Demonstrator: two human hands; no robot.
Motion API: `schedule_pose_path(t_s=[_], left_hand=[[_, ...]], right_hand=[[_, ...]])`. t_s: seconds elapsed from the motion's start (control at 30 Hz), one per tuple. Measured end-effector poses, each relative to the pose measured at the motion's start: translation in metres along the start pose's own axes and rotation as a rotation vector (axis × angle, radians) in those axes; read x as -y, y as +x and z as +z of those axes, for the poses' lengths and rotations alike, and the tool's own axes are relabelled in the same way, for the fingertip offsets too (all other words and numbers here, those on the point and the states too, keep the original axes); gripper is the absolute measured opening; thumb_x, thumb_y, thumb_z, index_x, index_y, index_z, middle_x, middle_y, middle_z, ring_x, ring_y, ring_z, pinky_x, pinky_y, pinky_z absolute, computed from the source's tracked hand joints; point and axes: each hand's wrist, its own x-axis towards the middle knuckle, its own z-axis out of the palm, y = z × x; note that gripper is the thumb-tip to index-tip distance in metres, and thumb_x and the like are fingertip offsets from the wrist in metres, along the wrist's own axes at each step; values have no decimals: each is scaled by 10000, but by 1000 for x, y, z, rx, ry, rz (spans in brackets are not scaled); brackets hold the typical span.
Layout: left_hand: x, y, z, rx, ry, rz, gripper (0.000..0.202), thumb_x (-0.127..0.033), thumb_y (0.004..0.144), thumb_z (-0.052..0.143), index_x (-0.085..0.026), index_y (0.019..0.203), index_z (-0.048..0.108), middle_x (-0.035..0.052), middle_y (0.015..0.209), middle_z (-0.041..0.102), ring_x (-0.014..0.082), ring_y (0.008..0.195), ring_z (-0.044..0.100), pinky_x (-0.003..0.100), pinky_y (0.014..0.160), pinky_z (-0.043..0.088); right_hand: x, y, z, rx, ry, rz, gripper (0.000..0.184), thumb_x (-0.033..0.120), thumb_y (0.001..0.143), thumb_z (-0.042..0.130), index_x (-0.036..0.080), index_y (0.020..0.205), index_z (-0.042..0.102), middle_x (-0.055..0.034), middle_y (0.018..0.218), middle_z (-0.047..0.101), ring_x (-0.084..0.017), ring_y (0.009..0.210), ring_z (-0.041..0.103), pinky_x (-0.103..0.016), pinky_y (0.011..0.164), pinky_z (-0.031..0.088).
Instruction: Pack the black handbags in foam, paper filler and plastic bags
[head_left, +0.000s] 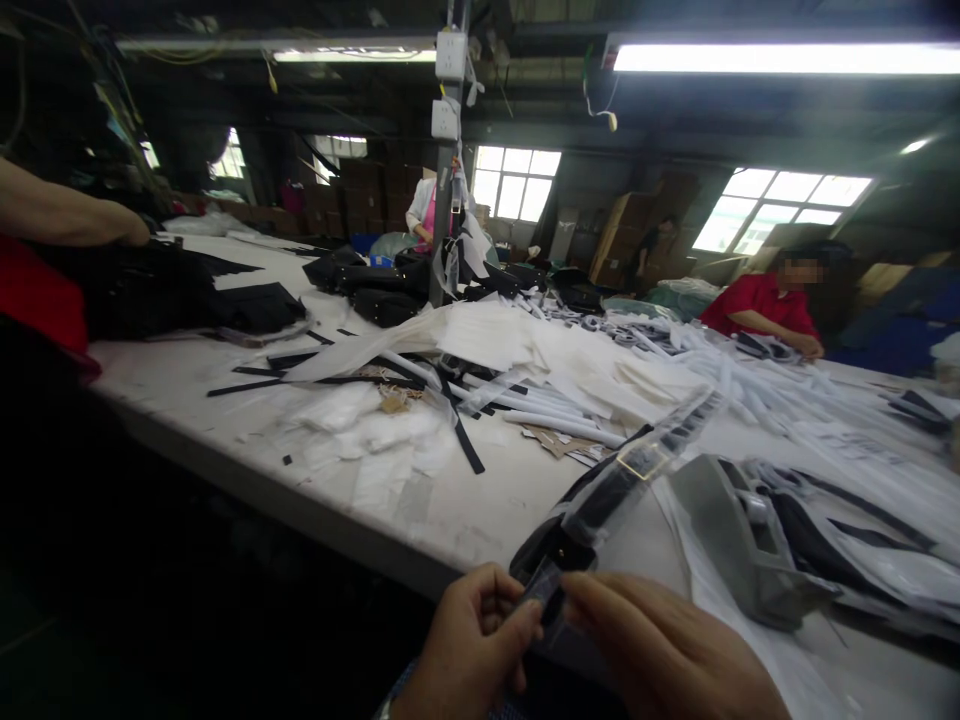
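Note:
A black strap [600, 510] with a gold buckle [642, 461] and a clear plastic wrap runs from the table edge toward me. My left hand [476, 640] pinches its near end between thumb and fingers. Against the other side of that end are the fingertips of my right hand [667, 640], closed together, with the thumb hidden behind the hand. A small gold stud shows on the black piece just beyond my fingers. To the right of the strap stands a grey tape dispenser [742, 540], tilted on the table.
White foam sheets [487, 335], white tubes and black strips cover the table [247, 450]. Black bags [375, 285] lie by a post [442, 200] with sockets. A co-worker in red [765, 305] sits at the right; another person's arm [67, 205] reaches in from the left.

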Motion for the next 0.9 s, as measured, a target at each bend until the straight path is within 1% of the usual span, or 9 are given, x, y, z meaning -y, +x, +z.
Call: schedule_pose_path(t_s=[0.03, 0.1, 0.17, 0.23, 0.33, 0.4, 0.5, 0.7, 0.9], left_hand=[[-1, 0, 1, -7, 13, 10, 563, -683, 696, 693, -163, 817, 516, 16, 702, 641, 46, 375, 453, 157, 316, 269], [-3, -1, 2, -24, 39, 31, 568, -695, 699, 679, -165, 815, 510, 10, 679, 624, 55, 385, 458, 163, 323, 276], [-5, -1, 2, -38, 54, 55, 568, -698, 694, 680, -167, 800, 510, 13, 682, 617, 61, 401, 460, 171, 334, 292], [-5, -2, 3, -47, 59, 78, 549, -683, 699, 687, -170, 780, 508, 4, 660, 601, 61, 405, 448, 177, 345, 306], [-3, -2, 2, -47, 75, 94, 504, -646, 742, 674, -168, 789, 522, -9, 634, 583, 61, 402, 437, 177, 351, 297], [-1, -1, 1, -45, 87, 101, 486, -630, 759, 668, -164, 804, 538, -10, 641, 583, 64, 408, 443, 175, 351, 291], [-1, 0, -1, -29, 84, 100, 484, -624, 763, 669, -159, 812, 545, 0, 674, 606, 64, 420, 464, 171, 360, 304], [-11, 2, -12, 156, -20, 5, 487, -612, 761, 687, -157, 855, 543, 8, 716, 646, 30, 381, 419, 150, 334, 245], [-4, 8, -19, 227, -99, -97, 481, -615, 755, 698, -167, 838, 545, -27, 681, 620, 6, 361, 328, 142, 331, 196]], right_hand=[[-2, 12, -3, 14, -35, -99, 312, 213, 930, 546, 223, 1230, 632, -78, 1148, 728, -239, 1048, 685, -313, 920, 524], [-6, 35, -2, 56, -72, -203, 310, 183, 928, 548, 230, 1225, 627, -57, 1293, 658, -259, 1263, 549, -431, 1114, 369], [-10, 53, 5, 144, -60, -198, 256, 193, 900, 606, 251, 1144, 660, -29, 1332, 632, -254, 1334, 474, -490, 1180, 226], [-14, 64, 13, 236, -20, -150, 166, 221, 856, 674, 262, 1015, 700, -7, 1268, 672, -242, 1306, 502, -493, 1191, 161], [-16, 71, 16, 339, 52, -77, 69, 213, 820, 705, 277, 831, 727, 35, 1034, 753, -201, 1135, 625, -475, 1186, 129], [-16, 74, 12, 381, 113, -48, 122, 181, 819, 687, 288, 777, 730, 57, 899, 761, -169, 1007, 671, -457, 1178, 131], [-13, 77, 4, 388, 207, -63, 190, 127, 828, 637, 281, 756, 723, 64, 821, 755, -137, 880, 686, -423, 1167, 162], [-21, 65, -2, 347, 217, -229, 284, 67, 881, 527, 282, 874, 713, 75, 937, 766, -117, 921, 687, -444, 1200, 98], [-31, 37, -3, 232, 36, -404, 260, 145, 933, 569, 253, 1146, 671, 24, 1176, 724, -165, 1232, 578, -438, 1221, 110]])
